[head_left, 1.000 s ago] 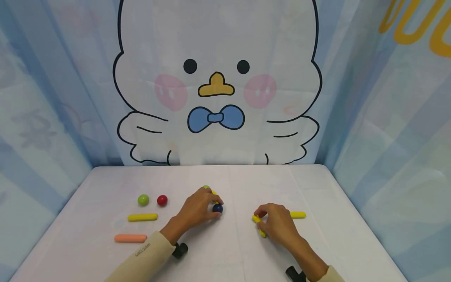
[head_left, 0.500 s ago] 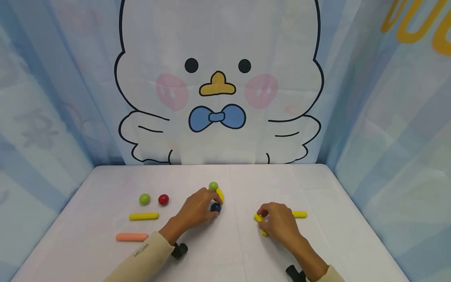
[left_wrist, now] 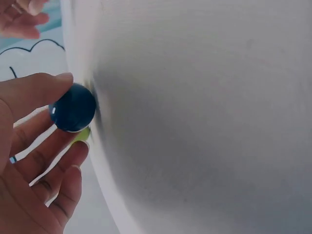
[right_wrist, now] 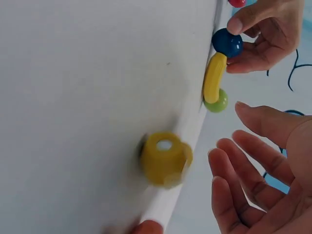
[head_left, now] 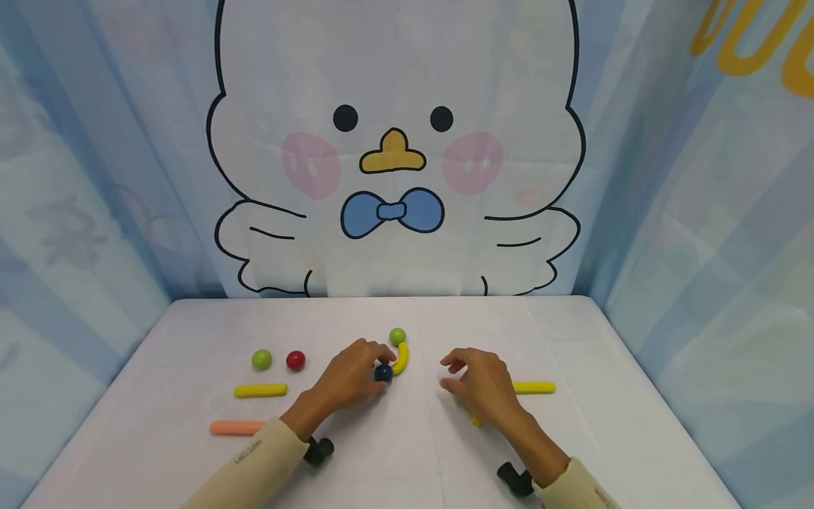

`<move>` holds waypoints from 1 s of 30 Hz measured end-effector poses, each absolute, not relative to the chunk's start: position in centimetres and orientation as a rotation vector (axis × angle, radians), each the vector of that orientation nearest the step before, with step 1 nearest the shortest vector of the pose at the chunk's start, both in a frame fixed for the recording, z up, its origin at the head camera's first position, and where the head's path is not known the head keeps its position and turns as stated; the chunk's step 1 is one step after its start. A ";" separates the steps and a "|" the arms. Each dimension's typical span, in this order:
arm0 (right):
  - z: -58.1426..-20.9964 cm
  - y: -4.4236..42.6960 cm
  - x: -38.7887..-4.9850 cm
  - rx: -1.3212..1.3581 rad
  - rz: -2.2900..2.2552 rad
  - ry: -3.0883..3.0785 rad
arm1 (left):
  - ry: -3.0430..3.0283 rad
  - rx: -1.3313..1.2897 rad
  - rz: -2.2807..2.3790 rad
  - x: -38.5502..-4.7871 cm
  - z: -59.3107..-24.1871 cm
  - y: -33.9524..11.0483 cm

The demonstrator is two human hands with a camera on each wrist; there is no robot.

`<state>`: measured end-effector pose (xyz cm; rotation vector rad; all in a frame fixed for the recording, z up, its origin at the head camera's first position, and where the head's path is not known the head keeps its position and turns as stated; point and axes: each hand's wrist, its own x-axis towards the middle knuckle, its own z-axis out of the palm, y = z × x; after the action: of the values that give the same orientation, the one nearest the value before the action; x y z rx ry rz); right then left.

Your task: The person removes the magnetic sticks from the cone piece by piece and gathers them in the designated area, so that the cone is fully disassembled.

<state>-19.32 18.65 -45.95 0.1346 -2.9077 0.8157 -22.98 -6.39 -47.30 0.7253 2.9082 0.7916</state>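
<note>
My left hand [head_left: 348, 373] pinches a dark blue ball [head_left: 384, 373] between thumb and fingers, at the table's surface. Against that ball lies a curved yellow piece [head_left: 401, 359], its far end meeting a light green ball [head_left: 397, 336]; in the right wrist view the three run in a line. My right hand [head_left: 482, 385] has its fingers spread and loosely bent, with nothing between them. Below it a yellow piece [head_left: 475, 419] is mostly hidden in the head view; the right wrist view shows a blurred yellow piece [right_wrist: 165, 158] end-on, apart from the fingers.
At left lie a green ball [head_left: 261, 360], a red ball [head_left: 295, 360], a yellow stick [head_left: 260, 390] and an orange stick [head_left: 237, 428]. Another yellow stick [head_left: 534, 387] is right of my right hand. A curtain [head_left: 394, 261] with a cartoon bird hangs behind the white table [head_left: 432, 466].
My right hand has let go of the yellow piece and moved left and slightly away from me, fingers opening. My left hand has shifted slightly left with the blue ball, uncovering the curved yellow piece and green ball.
</note>
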 end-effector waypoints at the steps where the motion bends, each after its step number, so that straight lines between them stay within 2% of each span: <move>1: -45.9 18.3 -19.6 0.146 0.842 -2.902 | 2.912 0.720 0.789 -23.0 -47.3 -6.4; 11: -45.9 15.6 -22.4 0.318 0.995 -2.866 | 2.899 0.730 0.807 -23.1 -47.6 -6.6; 21: -46.9 13.8 -25.3 0.272 0.961 -2.939 | 2.867 0.788 0.836 -22.9 -47.9 -6.5; 30: -47.1 12.9 -25.9 0.273 0.989 -2.960 | 2.839 0.791 0.859 -22.9 -47.8 -6.3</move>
<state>-25.88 12.91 -47.12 0.2732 -2.9603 0.9887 -22.92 -6.34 -47.85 0.7908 2.8389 0.8590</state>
